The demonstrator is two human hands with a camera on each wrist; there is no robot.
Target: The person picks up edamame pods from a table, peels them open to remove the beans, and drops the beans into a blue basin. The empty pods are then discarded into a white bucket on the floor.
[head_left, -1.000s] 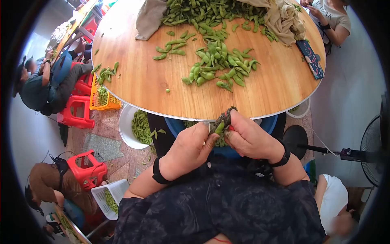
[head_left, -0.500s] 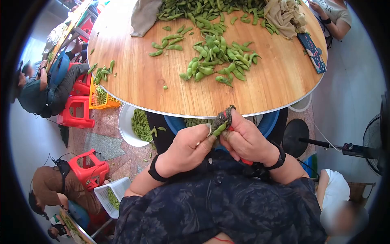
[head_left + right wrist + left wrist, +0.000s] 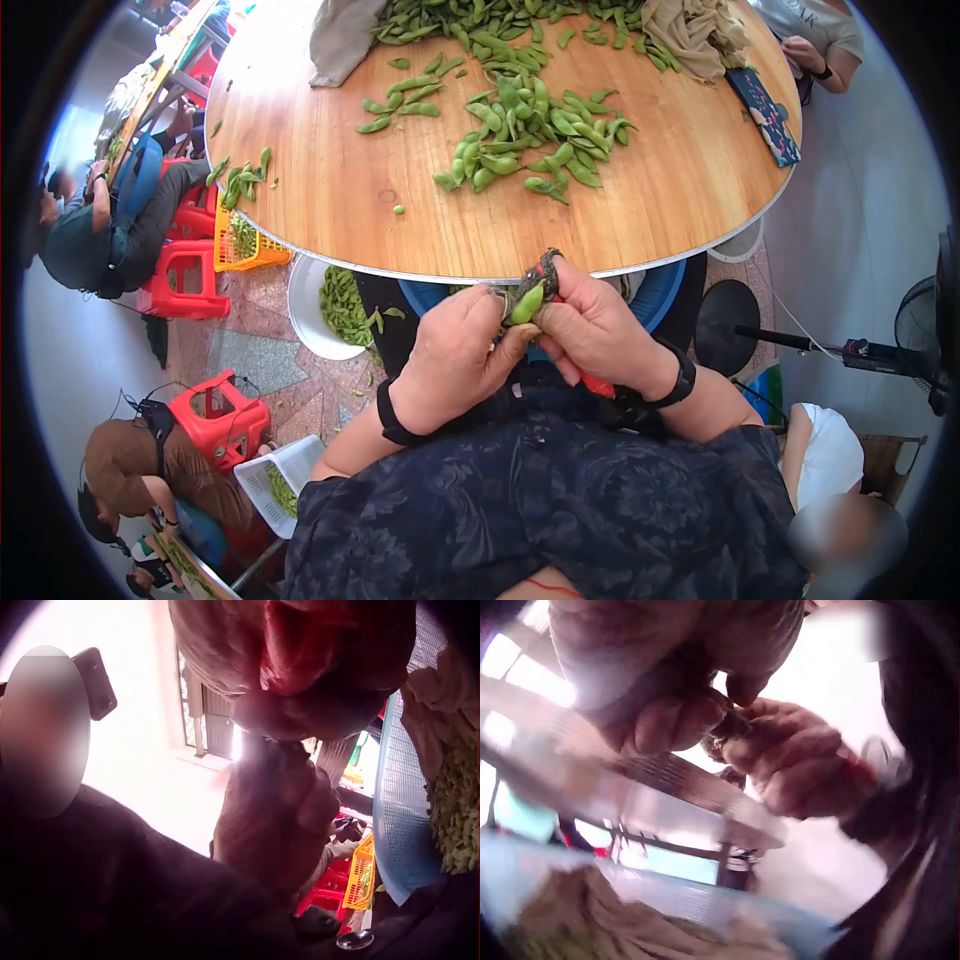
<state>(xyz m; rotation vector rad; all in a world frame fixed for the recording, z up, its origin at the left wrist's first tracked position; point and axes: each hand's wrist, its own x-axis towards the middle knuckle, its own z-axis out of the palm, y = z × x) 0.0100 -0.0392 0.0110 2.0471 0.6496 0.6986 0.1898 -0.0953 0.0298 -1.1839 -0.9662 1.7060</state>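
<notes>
In the head view, my left hand (image 3: 450, 345) pinches a green soybean pod (image 3: 527, 303) just off the table's near edge. My right hand (image 3: 610, 335) grips a red-handled tool (image 3: 598, 386), whose dark, grimy end lies against the pod. Its red handle (image 3: 296, 652) runs through the curled fingers in the right wrist view; the working part is mostly hidden. Both hands meet fingertip to fingertip above my lap. A heap of soybean pods (image 3: 520, 120) lies on the round wooden table (image 3: 340, 190) beyond them.
Below the table edge, a blue basket (image 3: 390, 817) holds pale green beans (image 3: 457, 802) and cloth. To the left stand a white bucket (image 3: 305, 320) of pods, a yellow basket (image 3: 262, 250) and red stools (image 3: 185, 285). A fan (image 3: 915, 330) stands right; other people sit around.
The pod has turned more upright between my hands. The right hand and its tool have shifted slightly left, with more red handle showing below. The table has slid slightly left and up in view.
</notes>
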